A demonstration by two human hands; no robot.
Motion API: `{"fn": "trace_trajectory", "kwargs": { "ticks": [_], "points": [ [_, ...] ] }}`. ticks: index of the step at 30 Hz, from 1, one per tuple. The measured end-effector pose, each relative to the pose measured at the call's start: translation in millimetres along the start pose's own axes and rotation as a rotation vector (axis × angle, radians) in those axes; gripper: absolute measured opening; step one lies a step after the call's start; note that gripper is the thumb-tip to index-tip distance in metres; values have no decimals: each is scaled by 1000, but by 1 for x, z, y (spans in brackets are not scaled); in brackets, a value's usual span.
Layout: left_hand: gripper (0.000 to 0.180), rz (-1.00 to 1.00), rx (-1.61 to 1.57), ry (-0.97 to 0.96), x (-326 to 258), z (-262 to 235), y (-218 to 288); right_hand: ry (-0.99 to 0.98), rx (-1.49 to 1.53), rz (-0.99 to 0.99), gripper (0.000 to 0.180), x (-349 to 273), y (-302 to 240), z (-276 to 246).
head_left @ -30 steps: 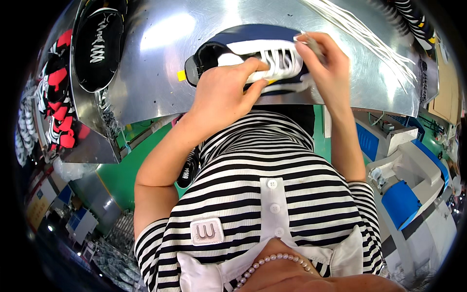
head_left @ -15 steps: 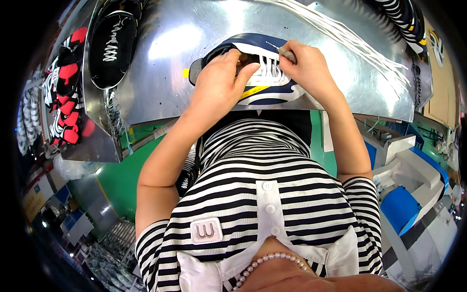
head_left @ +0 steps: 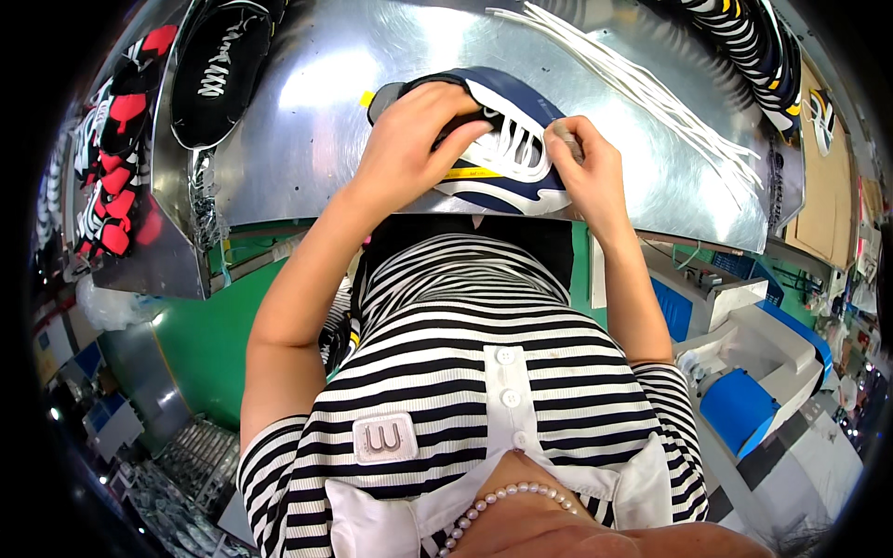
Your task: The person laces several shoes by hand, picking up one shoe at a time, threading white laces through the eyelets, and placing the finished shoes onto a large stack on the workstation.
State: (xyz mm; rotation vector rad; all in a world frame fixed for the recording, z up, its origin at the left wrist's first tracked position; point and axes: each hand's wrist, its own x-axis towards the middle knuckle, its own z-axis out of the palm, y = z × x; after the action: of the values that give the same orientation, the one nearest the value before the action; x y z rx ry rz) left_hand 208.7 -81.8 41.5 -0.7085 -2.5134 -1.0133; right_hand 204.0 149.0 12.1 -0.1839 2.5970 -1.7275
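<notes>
A navy and white sneaker (head_left: 498,197) with a yellow stripe lies on the metal table, its toe to the right. White lace strands (head_left: 516,147) cross its front opening. My left hand (head_left: 405,139) grips the sneaker at the collar, fingers reaching into the opening and thumb lying along its near edge. At the toe end, my right hand (head_left: 591,175) is closed around the short brownish handle of an awl-like tool (head_left: 569,141). Its fingertips are against the lower end of the lacing. The tool's metal tip is hidden now.
A bundle of loose white laces (head_left: 642,88) lies on the metal table (head_left: 321,172) at the far right. A black shoe (head_left: 219,88) sits at the left, with red and black shoes (head_left: 121,167) beyond. Striped shoe parts (head_left: 744,42) are stacked at the far right corner.
The sneaker has turned slightly, its toe swinging nearer to me. My right hand has come down and tipped, so the tool's thin metal tip no longer shows. My left hand keeps its grip.
</notes>
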Motion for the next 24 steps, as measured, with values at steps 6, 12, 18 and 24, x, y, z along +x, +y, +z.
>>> {"fn": "trace_trajectory", "kwargs": {
  "ticks": [6, 12, 18, 24],
  "points": [
    [50, -582, -347, 276, -104, 9, 23, 66, 349, 209, 12, 2, -7, 3],
    [44, -1059, -2022, 238, -85, -19, 5, -138, 373, 202, 11, 13, -21, 21],
    [30, -881, -809, 473, -28, -117, 32, -225, 433, 188, 14, 28, -32, 49],
    [37, -688, 925, -34, -19, -157, -100, 85, -190, -24, 15, 70, -3, 24]
  ]
}}
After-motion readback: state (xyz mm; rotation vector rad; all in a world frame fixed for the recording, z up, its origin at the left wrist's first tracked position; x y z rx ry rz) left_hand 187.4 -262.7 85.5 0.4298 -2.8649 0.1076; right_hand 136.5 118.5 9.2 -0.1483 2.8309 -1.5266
